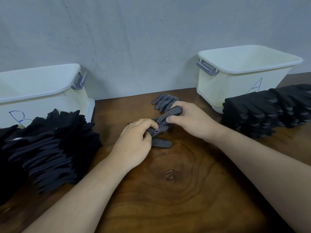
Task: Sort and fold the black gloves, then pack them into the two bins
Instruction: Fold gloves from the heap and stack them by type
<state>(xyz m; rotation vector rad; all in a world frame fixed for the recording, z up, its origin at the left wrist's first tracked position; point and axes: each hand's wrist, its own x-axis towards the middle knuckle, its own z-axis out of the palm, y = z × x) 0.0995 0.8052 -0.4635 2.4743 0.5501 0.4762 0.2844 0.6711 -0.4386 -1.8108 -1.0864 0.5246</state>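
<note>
Pinching the dotted black glove (161, 118) at frame center, my left hand (134, 142) has its grip curled tight on the lower end. My right hand (191, 120) grips the upper end, and both forearms angle inward over the table (176, 190).

Two bare forearms reach in from the lower corners and meet at a dotted glove (161, 143), the left forearm coming from the glove's lower left and the right from its lower right. The left grip (134, 140), a bare hand seen back up, sits at the glove's near left end, fingers curled inward, thumb and forefinger pinching the fabric. The right grip (190, 120), also back up, lies just beyond it at the glove's right side, fingers bent over the glove's far part and thumb closing on it from below.
</note>
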